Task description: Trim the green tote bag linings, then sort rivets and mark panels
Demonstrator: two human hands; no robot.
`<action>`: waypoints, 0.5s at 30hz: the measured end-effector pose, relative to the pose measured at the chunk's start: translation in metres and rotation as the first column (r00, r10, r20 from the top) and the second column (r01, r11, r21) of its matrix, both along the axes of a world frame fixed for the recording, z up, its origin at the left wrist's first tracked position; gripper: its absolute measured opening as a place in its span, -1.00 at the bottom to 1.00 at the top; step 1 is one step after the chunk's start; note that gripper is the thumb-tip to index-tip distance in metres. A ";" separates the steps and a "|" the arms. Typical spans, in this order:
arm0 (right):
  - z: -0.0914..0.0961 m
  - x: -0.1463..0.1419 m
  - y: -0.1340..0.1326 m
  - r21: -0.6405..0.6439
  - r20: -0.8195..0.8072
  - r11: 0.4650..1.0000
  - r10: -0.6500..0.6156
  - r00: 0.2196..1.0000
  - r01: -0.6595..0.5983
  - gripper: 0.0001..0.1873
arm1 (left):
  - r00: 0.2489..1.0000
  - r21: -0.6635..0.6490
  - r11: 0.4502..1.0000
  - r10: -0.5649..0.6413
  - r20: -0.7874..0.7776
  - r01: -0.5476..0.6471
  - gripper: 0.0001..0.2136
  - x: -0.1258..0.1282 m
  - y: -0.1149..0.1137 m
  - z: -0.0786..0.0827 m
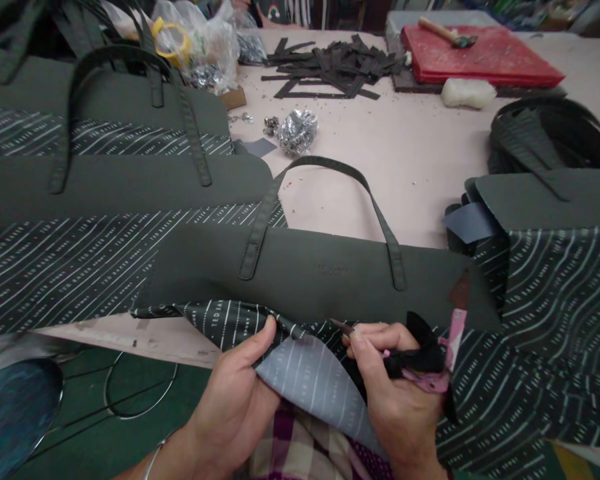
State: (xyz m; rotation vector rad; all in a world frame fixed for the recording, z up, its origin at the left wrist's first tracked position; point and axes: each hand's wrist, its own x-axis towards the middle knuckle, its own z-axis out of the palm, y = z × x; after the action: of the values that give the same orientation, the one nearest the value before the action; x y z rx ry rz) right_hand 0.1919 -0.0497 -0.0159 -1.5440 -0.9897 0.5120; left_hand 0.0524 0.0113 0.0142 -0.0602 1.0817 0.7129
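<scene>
A dark green bag panel (300, 273) with a strap handle (325, 162) and printed black fabric lies in front of me. My left hand (245, 387) pinches a folded edge of the printed fabric (235, 323), thumb on top, the other fingers underneath. The fabric's grey underside (313, 380) is turned up between my hands. In my right hand (390, 393) is a pair of scissors (453, 353) with black and pink handle parts. One pointed tip shows ahead of my fingers at the fabric edge, and a rusty blade sticks up behind them.
More bag panels (130, 183) with handles overlap at the left; another stack (550, 200) stands at the right. Farther back lie black strips (335, 63), a bag of metal parts (299, 132), a red slab (480, 57) with a hammer (447, 32), and yellow tape (173, 41). A round stool (20, 413) is lower left.
</scene>
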 end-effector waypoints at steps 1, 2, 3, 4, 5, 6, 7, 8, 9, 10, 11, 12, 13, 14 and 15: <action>0.000 0.000 0.000 -0.005 0.017 1.000 0.005 1.000 -0.005 -0.79 | 1.000 -0.001 1.000 0.001 -0.006 -0.001 -0.77 0.000 -0.001 0.000; 0.000 -0.001 0.001 -0.009 0.034 1.000 0.009 0.999 -0.008 -0.79 | 1.000 -0.001 1.000 0.003 -0.010 -0.003 -0.77 0.000 -0.001 -0.001; 0.000 -0.002 0.001 -0.011 0.050 1.000 0.009 0.999 -0.009 -0.78 | 1.000 0.002 1.000 0.004 -0.011 -0.004 -0.77 0.000 -0.001 -0.001; 0.000 -0.002 0.002 -0.012 0.066 1.000 0.010 0.998 -0.009 -0.79 | 1.000 0.005 1.000 0.004 -0.012 -0.004 -0.77 0.000 -0.001 -0.001; -0.001 -0.003 0.004 -0.011 0.081 1.000 0.006 0.997 -0.005 -0.79 | 1.000 0.009 1.000 0.000 -0.010 0.000 -0.78 0.001 -0.001 -0.001; -0.002 -0.004 0.005 -0.009 0.095 1.000 -0.001 0.996 0.002 -0.79 | 1.000 0.013 1.000 -0.005 -0.005 0.005 -0.78 0.001 0.000 -0.001; -0.003 -0.004 0.006 -0.006 0.109 1.000 -0.009 0.994 0.009 -0.79 | 1.000 0.017 1.000 -0.007 -0.005 0.008 -0.78 0.002 0.000 -0.001; -0.005 -0.004 0.007 0.001 0.121 1.000 -0.013 0.993 0.013 -0.80 | 1.000 0.021 1.000 -0.007 -0.008 0.007 -0.79 0.002 0.001 -0.001; -0.006 -0.004 0.007 0.005 0.127 1.000 -0.014 0.992 0.014 -0.80 | 1.000 0.027 1.000 -0.001 -0.014 0.001 -0.79 0.003 0.000 -0.002; -0.007 -0.003 0.006 0.007 0.127 1.000 -0.010 0.992 0.009 -0.80 | 1.000 0.035 0.999 0.006 -0.021 -0.005 -0.80 0.003 0.000 -0.002; -0.008 -0.003 0.005 0.011 0.120 1.000 -0.001 0.993 0.000 -0.79 | 1.000 0.049 0.999 0.011 -0.022 -0.010 -0.79 0.004 -0.002 -0.003; -0.009 -0.003 0.002 0.012 0.109 1.000 0.012 0.994 -0.014 -0.79 | 1.000 0.064 0.998 0.010 -0.015 -0.009 -0.79 0.004 -0.004 -0.004; -0.008 -0.003 0.000 0.006 0.089 1.000 0.014 0.996 -0.015 -0.78 | 1.000 0.075 0.997 -0.001 0.002 0.000 -0.76 0.003 -0.007 -0.005; -0.007 -0.003 -0.002 0.007 0.067 1.000 0.014 0.998 -0.015 -0.77 | 1.000 0.085 0.996 -0.017 0.026 0.015 -0.72 0.002 -0.009 -0.006; -0.006 -0.003 -0.002 -0.005 0.040 1.000 0.010 0.999 -0.010 -0.79 | 0.998 0.100 0.995 -0.031 0.052 0.026 -0.67 0.000 -0.010 -0.007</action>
State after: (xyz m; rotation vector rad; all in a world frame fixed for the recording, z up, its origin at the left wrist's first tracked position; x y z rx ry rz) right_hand 0.1889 -0.0517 -0.0218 -1.5600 -1.0280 0.4925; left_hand 0.0529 0.0010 0.0071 0.0215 0.9925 0.7345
